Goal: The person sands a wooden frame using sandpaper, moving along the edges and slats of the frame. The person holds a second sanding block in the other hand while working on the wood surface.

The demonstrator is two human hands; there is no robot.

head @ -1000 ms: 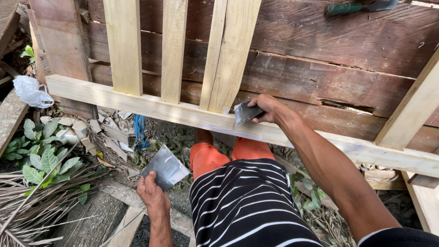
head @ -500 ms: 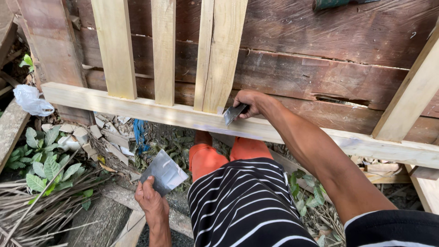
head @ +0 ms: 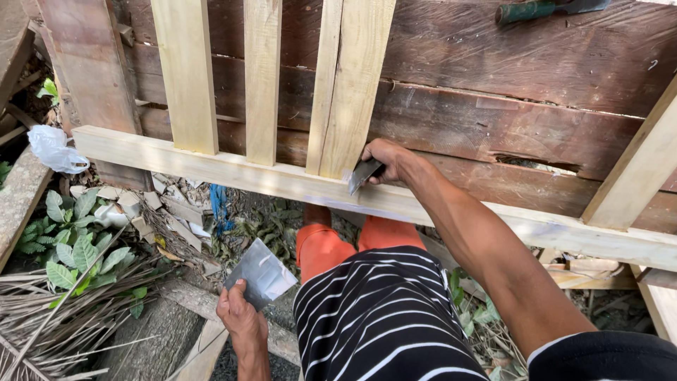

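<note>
We face a wall of dark, weathered boards [head: 493, 77] running across the far side, with a pale wooden frame in front of it. Four pale upright slats [head: 187, 70] stand on a long pale rail [head: 211, 166] that slopes from far left to near right, and another pale plank [head: 635, 169] leans at the right. A green-handled tool [head: 536, 10] lies on top of the wall, far right.

Below the rail the ground is littered with wood scraps [head: 148, 212], dry palm fronds [head: 63, 317] and green leafy plants [head: 67, 240] on the left. A white plastic bag [head: 53, 148] sits at the far left, and a blue scrap [head: 217, 204] lies under the rail.

Nearest us are our striped shirt [head: 381, 317] and orange shorts [head: 331, 243].

Our right hand [head: 391, 161] is clenched around a small metal scraper [head: 363, 174], its blade touching the rail just under the slats. Our left hand [head: 240, 314] grips a second, wider metal scraper [head: 261, 271], held low above the ground, well apart from the frame.
</note>
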